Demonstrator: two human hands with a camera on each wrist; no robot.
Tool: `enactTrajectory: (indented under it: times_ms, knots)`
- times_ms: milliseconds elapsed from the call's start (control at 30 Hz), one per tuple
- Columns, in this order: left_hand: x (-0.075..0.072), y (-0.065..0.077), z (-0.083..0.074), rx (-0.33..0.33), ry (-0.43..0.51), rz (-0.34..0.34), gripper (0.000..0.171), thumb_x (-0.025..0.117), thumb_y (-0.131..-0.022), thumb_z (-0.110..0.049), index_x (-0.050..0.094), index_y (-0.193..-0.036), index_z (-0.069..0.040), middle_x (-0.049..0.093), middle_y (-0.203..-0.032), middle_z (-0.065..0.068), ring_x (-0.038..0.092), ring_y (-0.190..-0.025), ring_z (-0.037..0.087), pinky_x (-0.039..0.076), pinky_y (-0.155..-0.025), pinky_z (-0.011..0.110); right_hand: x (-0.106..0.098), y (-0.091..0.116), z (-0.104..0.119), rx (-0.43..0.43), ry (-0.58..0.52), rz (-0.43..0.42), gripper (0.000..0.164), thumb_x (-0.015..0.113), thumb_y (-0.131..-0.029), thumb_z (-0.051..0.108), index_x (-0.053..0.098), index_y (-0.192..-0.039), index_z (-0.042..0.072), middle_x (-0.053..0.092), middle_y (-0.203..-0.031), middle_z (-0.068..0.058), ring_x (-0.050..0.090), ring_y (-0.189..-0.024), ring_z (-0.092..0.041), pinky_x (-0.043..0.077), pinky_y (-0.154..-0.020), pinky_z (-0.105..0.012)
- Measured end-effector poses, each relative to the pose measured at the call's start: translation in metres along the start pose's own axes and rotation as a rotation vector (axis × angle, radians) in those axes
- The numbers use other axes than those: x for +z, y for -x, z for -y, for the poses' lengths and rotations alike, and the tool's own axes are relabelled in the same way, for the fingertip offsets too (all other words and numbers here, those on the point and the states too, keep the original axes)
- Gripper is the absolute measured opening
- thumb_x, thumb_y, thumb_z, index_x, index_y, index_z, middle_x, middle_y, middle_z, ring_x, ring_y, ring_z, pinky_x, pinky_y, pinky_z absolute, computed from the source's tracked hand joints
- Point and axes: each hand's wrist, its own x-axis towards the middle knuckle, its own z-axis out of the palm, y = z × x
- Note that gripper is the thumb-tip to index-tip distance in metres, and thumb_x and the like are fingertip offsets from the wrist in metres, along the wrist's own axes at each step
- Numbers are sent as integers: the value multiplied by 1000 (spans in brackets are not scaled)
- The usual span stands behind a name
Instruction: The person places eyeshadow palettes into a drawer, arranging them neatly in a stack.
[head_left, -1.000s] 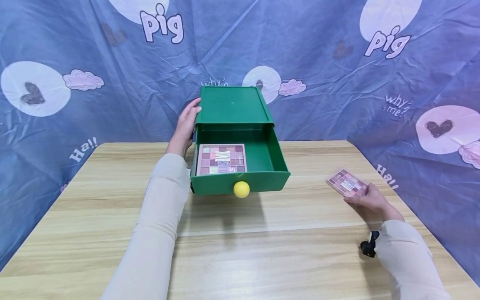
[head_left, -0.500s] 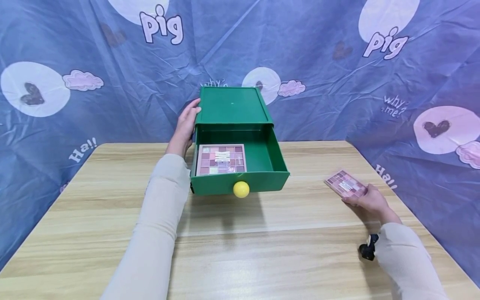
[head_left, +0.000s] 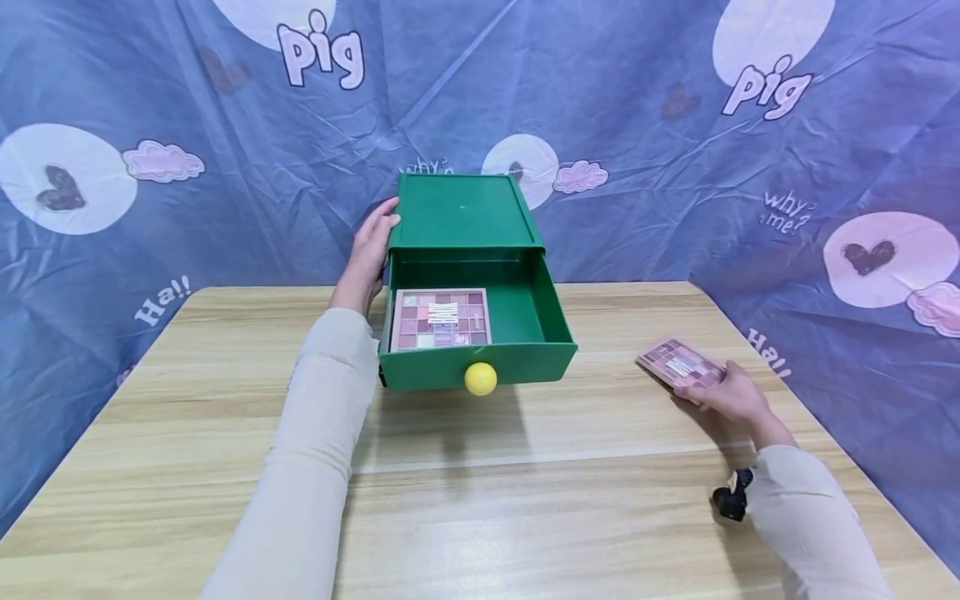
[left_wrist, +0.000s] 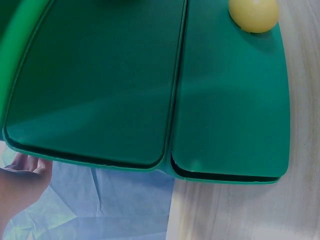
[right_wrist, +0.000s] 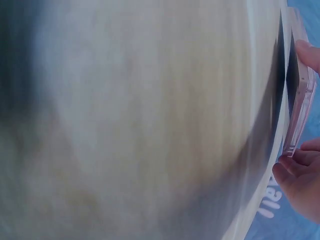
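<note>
A green drawer box (head_left: pixel 467 212) has its drawer (head_left: pixel 517 363) pulled out toward me, with a round yellow knob (head_left: pixel 481 378) on the front. My left hand (head_left: pixel 369 243) grips the box's left side near the back; in the left wrist view its fingertips go behind the green edge. In the left part of the drawer lies an eyeshadow palette (head_left: pixel 441 319) with pink and mauve squares. Over at the right, my right hand (head_left: pixel 731 393) pinches a similar palette (head_left: pixel 678 362) between thumb and fingers, tilted over the table. The right wrist view catches this palette edge-on.
The light wooden table (head_left: pixel 592 500) reaches back to a blue printed cloth (head_left: pixel 450 83), which also hangs along both sides. A small black device (head_left: pixel 731 493) sits at the right sleeve. The drawer's right side shows bare green floor (head_left: pixel 517 308).
My right hand has brought its palette a little to the left and tipped it slightly. The left hand, the box and the palette in the drawer stay much as before.
</note>
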Motion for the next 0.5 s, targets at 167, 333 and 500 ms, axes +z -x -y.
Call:
enactTrajectory:
  times_ms: [167, 333, 500]
  knots:
    - [0, 0, -1, 5, 5, -5, 40, 45, -87, -17, 45, -127, -15, 39, -126, 2, 41, -103, 15, 34, -84, 25, 2, -2, 10, -24, 4, -10, 103, 66, -69, 46, 12, -122, -24, 42, -99, -36, 42, -88, -42, 34, -78, -51]
    - [0, 1, 0, 3, -2, -6, 40, 45, -87, -18, 46, -126, -17, 40, -125, 2, 42, -98, 15, 35, -81, 25, 3, -4, 21, -68, -12, -41, 97, 67, -69, 43, 18, -122, -22, 43, -100, -34, 44, -88, -41, 34, -77, -51]
    - [0, 0, 1, -2, -2, -4, 40, 45, -87, -19, 46, -126, -18, 40, -124, 2, 43, -93, 14, 36, -78, 24, 2, -6, 33, -95, -17, -42, 103, 69, -68, 42, 12, -125, -22, 39, -106, -38, 42, -92, -45, 32, -80, -53]
